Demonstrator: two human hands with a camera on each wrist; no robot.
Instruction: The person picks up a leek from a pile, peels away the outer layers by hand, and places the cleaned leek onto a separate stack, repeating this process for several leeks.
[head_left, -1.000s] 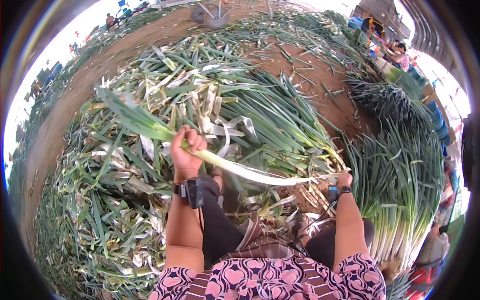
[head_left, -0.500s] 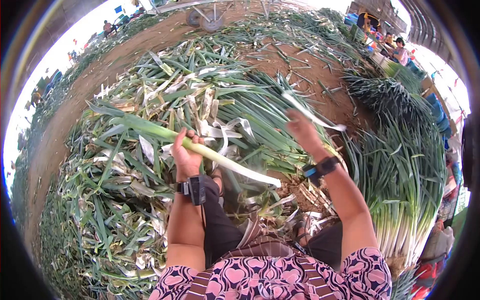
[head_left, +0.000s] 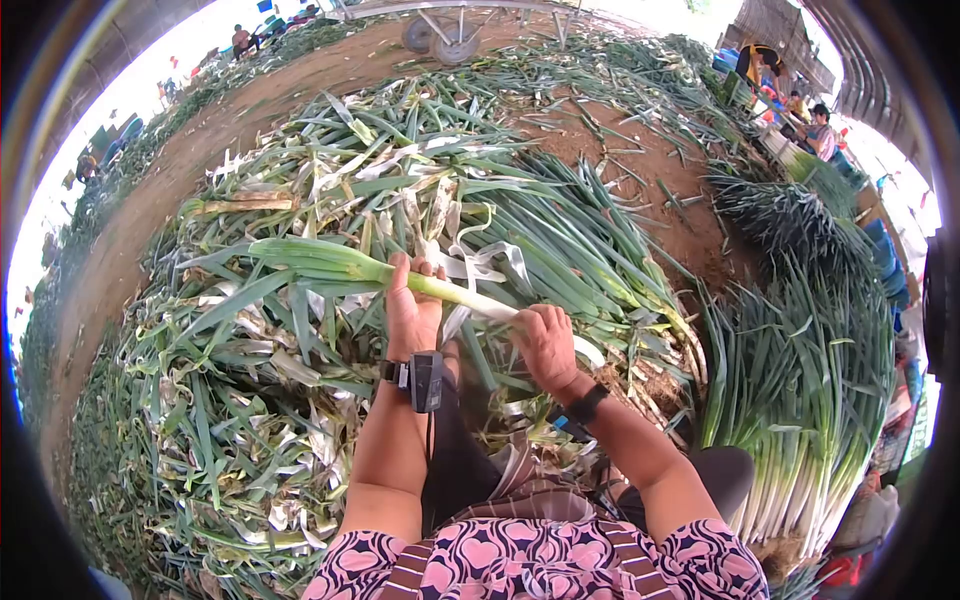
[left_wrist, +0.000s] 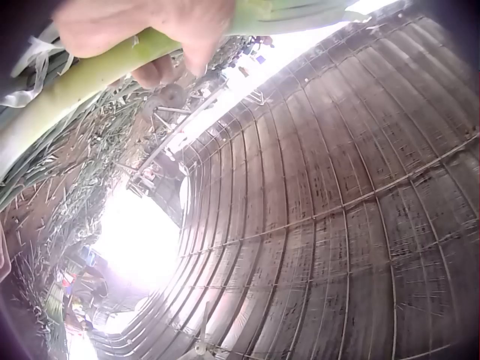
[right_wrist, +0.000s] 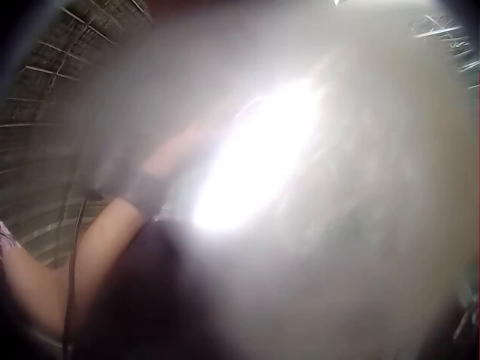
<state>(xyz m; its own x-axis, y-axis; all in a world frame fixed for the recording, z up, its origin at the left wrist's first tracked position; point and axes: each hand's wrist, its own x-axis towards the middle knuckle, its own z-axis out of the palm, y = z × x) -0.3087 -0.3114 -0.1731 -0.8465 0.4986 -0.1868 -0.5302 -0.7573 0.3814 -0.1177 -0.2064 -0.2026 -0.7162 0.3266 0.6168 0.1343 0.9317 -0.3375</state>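
Note:
My left hand (head_left: 412, 308) grips a leek (head_left: 460, 296) around the middle, where its green leaves meet the pale stalk. The leafy end points to the left and the white end to the right. On the white stalk, my right hand (head_left: 547, 345) has its fingers curled round it, and the pale tip shows just past them. In the left wrist view, fingers (left_wrist: 142, 22) wrap over the yellow-green leek stalk (left_wrist: 97, 75). The right wrist view is washed out by glare, with only a forearm (right_wrist: 97, 247) showing dimly.
Leaf trimmings (head_left: 250, 440) pile up on the left and ahead. Untrimmed leeks (head_left: 560, 230) lie just beyond my hands. A bundle of cleaned leeks (head_left: 800, 380) stands at the right. Farther off are a wheeled cart (head_left: 455, 40) and other people (head_left: 822, 135).
My right hand pulled a pale strip off the leek's white end, swung it up and away to the right, and came back onto the stalk. My left hand kept its hold.

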